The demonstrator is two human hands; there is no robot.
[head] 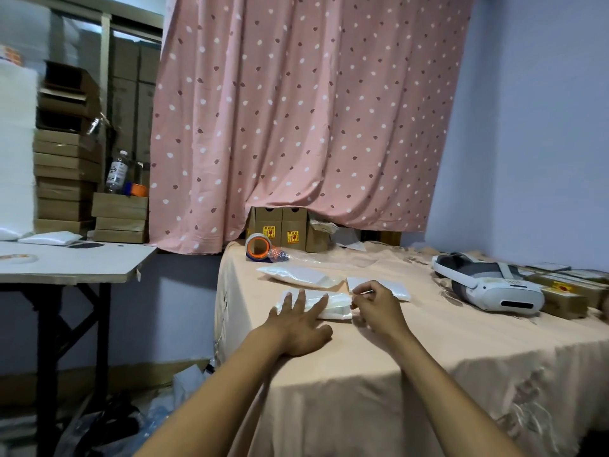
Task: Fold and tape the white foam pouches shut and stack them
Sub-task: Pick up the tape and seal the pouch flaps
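Both hands (298, 321) (375, 303) on pouch (334, 306), right perhaps pinching

Home room used as a packing space. Stacks of cardboard boxes (66, 179) at left beside white foam sheets (16, 143). Sticker boxes (280, 234), tape roll (258, 247) and foam pouches (296, 275) sit on a cloth-covered table (362, 374). Pink dotted curtain (296, 110), lilac wall (527, 127) and side table (72, 262) look domestic.

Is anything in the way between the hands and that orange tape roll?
Only a second foam pouch, lying flat between the tape roll and the left hand, which presses the near pouch. A hand could probably pass over it.
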